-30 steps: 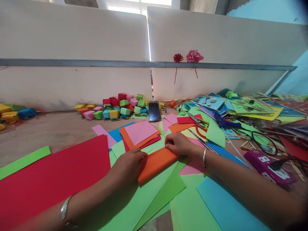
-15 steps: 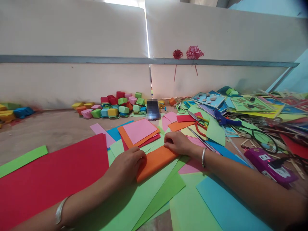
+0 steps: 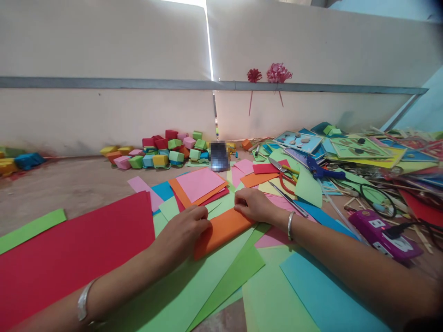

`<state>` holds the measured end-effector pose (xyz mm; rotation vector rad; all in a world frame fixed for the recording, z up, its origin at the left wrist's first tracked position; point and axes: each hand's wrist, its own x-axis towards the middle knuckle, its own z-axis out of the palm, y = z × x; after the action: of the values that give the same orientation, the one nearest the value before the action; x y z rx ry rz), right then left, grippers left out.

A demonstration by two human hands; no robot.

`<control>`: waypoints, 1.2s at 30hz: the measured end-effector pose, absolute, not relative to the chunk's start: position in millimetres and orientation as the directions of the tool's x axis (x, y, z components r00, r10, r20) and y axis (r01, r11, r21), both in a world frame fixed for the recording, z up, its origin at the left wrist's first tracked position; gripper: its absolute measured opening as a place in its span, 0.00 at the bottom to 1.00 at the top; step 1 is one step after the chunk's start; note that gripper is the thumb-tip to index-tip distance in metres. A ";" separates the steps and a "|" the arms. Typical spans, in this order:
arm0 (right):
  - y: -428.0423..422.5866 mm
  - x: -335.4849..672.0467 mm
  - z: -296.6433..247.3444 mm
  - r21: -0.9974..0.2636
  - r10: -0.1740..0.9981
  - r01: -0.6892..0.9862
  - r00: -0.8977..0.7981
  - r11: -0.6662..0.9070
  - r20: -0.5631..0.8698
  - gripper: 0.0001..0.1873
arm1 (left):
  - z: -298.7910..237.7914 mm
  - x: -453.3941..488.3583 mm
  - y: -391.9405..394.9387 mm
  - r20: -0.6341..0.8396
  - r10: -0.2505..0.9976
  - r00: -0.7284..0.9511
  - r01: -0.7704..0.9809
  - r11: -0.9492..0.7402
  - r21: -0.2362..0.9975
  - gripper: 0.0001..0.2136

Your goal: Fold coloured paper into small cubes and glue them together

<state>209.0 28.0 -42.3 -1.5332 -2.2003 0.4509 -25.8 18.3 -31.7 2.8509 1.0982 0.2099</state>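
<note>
A folded orange paper point(image 3: 224, 230) lies slantwise over light green sheets point(image 3: 166, 295) in front of me. My left hand point(image 3: 188, 228) is closed at its left end, fingers curled on the top edge. At the far right end, my right hand point(image 3: 252, 205) has its fingers bent and pressed down on the paper's upper edge. The fingertips of both hands are partly hidden. Just behind the fold sits a stack of pink squares point(image 3: 200, 184) on orange and red paper.
A large red sheet point(image 3: 79, 258) covers the left. To the right lie scissors point(image 3: 285, 175), a metal-tipped pen-like tool point(image 3: 287, 198), a blue glue gun point(image 3: 321, 169) and a purple power strip point(image 3: 384, 235). Small paper boxes point(image 3: 161, 160) line the wall beside a blurred dark object point(image 3: 219, 157).
The left hand has shifted slightly up along the orange paper's left end. The right hand stays at the other end. The whole view has moved a little.
</note>
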 end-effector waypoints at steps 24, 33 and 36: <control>31.7 210.8 -47.6 -0.466 0.940 0.817 -0.307 0.339 0.147 0.05 | -31.1 8.3 31.4 -0.142 0.692 0.708 0.706 -0.693 0.147 0.19; 27.5 207.5 -26.6 -0.337 0.919 0.857 -0.383 0.390 0.091 0.02 | -7.2 2.6 49.9 -0.342 0.490 0.802 0.592 -0.726 0.349 0.19; 11.1 196.0 -9.1 -0.163 0.832 0.824 -0.554 0.543 -0.028 0.08 | -6.5 4.8 50.0 -0.323 0.488 0.811 0.583 -0.728 0.360 0.07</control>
<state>196.0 11.1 -9.1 -1.4579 -2.7128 0.2433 4.8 50.0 -6.5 2.5450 0.7985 -0.2850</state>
